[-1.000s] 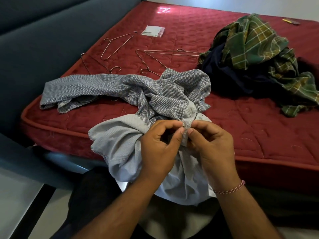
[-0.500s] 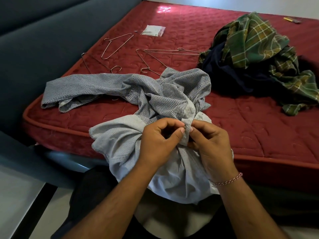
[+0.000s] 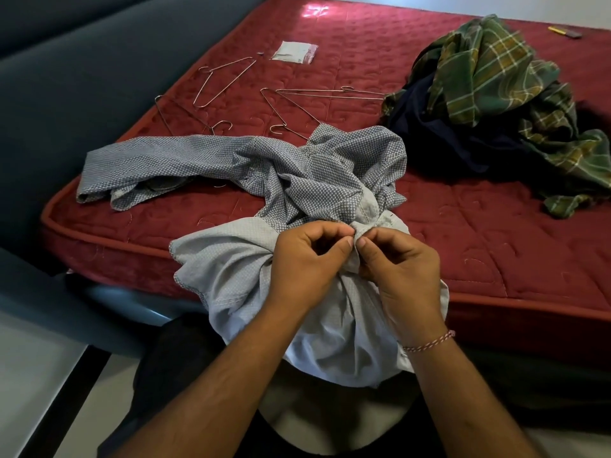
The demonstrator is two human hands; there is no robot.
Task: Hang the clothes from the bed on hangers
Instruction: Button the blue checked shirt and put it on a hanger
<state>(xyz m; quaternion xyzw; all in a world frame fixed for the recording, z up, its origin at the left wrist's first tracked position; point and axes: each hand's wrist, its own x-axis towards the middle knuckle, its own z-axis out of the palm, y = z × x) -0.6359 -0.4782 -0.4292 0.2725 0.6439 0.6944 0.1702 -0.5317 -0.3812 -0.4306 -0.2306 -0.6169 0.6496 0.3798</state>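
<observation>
A grey-blue checked shirt (image 3: 297, 180) lies crumpled at the near edge of the red mattress (image 3: 479, 246), one sleeve stretched to the left and its pale inside hanging over the edge. My left hand (image 3: 307, 259) and my right hand (image 3: 400, 269) meet at a bunched strip of the shirt's front, each pinching the cloth between thumb and fingertips. Several thin wire hangers (image 3: 291, 107) lie on the mattress beyond the shirt. A green plaid garment (image 3: 502, 71) sits piled on a dark navy garment (image 3: 439, 133) at the right.
A small clear plastic packet (image 3: 293, 52) lies far back on the mattress, and a small yellow object (image 3: 563, 31) sits at the far right corner. A dark grey padded wall (image 3: 82, 94) borders the bed on the left. Pale floor (image 3: 29, 375) shows at lower left.
Both hands have stayed together at the same spot on the shirt, with the fingers shifting slightly on the bunched cloth. The hangers and the other clothes have not moved.
</observation>
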